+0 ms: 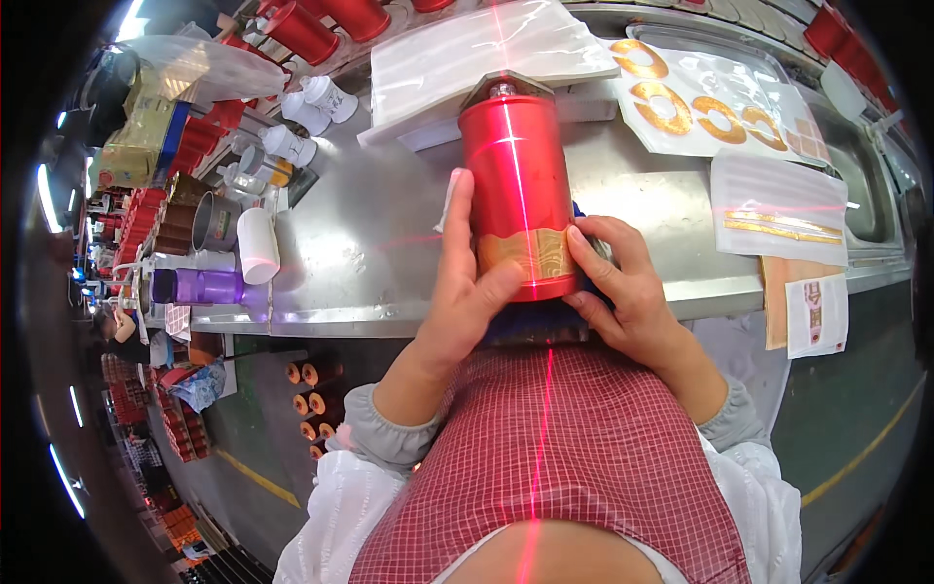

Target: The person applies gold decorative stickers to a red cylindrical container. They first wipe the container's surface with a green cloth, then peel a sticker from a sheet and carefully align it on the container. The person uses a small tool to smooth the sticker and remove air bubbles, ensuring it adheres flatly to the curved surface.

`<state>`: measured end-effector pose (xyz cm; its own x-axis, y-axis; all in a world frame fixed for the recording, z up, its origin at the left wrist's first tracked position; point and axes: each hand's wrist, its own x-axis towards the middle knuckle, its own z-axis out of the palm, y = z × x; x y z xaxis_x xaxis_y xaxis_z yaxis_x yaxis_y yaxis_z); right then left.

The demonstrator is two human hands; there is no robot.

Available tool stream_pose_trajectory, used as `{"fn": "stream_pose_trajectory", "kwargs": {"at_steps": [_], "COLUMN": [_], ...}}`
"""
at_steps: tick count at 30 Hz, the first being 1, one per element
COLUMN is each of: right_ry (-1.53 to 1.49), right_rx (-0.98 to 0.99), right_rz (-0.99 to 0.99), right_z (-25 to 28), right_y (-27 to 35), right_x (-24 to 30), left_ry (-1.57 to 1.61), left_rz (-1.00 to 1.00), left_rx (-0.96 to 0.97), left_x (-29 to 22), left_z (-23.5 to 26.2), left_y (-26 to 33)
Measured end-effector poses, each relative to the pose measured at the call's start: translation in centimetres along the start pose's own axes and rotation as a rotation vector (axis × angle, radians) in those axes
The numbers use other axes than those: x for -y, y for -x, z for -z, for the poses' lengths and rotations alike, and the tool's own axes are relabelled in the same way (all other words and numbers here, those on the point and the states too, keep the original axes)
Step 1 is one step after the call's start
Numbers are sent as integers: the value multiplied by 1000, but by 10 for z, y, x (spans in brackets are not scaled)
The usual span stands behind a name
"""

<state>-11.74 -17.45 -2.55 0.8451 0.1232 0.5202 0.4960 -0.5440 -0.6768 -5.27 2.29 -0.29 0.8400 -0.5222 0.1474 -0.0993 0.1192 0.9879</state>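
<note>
A glossy red metal cylinder (513,165) lies lengthwise before me, seemingly borne by a metal holder (503,88) at its far end. A gold patterned band (525,255) wraps its near end. My left hand (465,273) grips the left side, its thumb pressed on the band and fingers reaching along the cylinder. Something small and white (449,200) shows by those fingertips. At the lower right, my right hand (623,282) has its fingers bent against the band's edge. A blue part shows partly behind that hand. One bright red light line runs along the cylinder, another crosses it.
Gold ring-shaped decals (664,107) lie on sheets at the back right, with gold strips (783,226) on white paper nearer. A sink (866,185) is far right. White bottles (329,97), a white cup (258,245) and a purple bottle (199,286) stand left on the steel table (360,234).
</note>
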Motion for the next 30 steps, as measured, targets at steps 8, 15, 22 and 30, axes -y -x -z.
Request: {"fn": "stream_pose_trajectory", "kwargs": {"at_steps": [8,15,22,30], "right_ry": [-4,-502,-300,-358], "right_rx": [27,-107,127,141], "right_rz": [1,-404,-418,-273], "right_z": [0,36,47,32], "right_y": [1,-12,-41,-56], "right_x": [-2,26,36,34], "left_ry": [-160,78,116,-494], "left_rz": [3,26,-62,-184], "left_rx": [-58,-124,-92,-42], "left_x": [1,-11,5,-3], "left_z": [-1,-17,-5,-3], "left_y": [-4,-4,3,17]}}
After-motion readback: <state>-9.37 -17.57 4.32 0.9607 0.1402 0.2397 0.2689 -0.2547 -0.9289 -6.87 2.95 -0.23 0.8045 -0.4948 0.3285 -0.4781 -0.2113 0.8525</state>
